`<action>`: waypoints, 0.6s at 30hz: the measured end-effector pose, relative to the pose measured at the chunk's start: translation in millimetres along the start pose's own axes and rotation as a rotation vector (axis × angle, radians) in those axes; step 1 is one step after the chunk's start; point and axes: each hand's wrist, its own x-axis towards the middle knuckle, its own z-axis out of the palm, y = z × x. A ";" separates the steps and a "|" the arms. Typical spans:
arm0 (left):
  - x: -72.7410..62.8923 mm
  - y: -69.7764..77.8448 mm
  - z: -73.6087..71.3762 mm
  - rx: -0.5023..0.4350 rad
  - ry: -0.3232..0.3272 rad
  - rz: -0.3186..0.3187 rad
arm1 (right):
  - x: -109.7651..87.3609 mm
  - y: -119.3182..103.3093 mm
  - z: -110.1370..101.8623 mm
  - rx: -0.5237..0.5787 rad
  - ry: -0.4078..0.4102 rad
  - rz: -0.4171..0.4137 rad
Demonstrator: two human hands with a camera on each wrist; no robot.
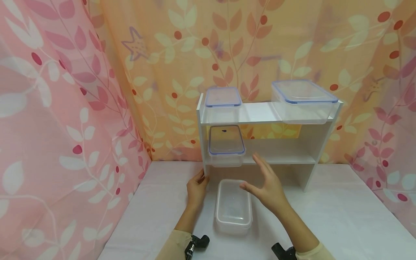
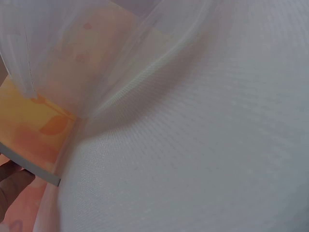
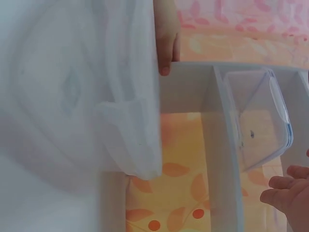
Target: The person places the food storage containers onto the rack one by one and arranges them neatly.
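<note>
A white two-tier shelf (image 1: 276, 150) stands on the table. My left hand (image 1: 196, 187) grips the lower front edge of its left side panel. In the left wrist view, the fingers (image 2: 15, 186) lie along the outer side of the panel. My right hand (image 1: 269, 187) is held in the air before the shelf, fingers spread, nothing in it. Between the hands, a clear plastic food container (image 1: 233, 207) rests on the table. A blue-rimmed lidded container (image 1: 226, 146) sits on the middle tier at left, also visible as a clear container (image 3: 256, 118) in the right wrist view.
On the shelf's top stand a small container (image 1: 223, 104) with a blue-rimmed lid at left and a larger lidded container (image 1: 303, 101) at right. A white cloth covers the table (image 1: 351, 216). Patterned curtains (image 1: 169, 119) hang behind and along both sides.
</note>
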 end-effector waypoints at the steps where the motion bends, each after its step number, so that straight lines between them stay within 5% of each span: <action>1: 0.0 -0.1 -0.1 0.000 0.001 0.002 | -2.1 0.0 0.4 0.002 0.003 -0.003; 18: 0.9 -0.8 -0.1 -0.001 0.006 0.007 | -36.7 3.5 10.9 0.061 -0.013 -0.024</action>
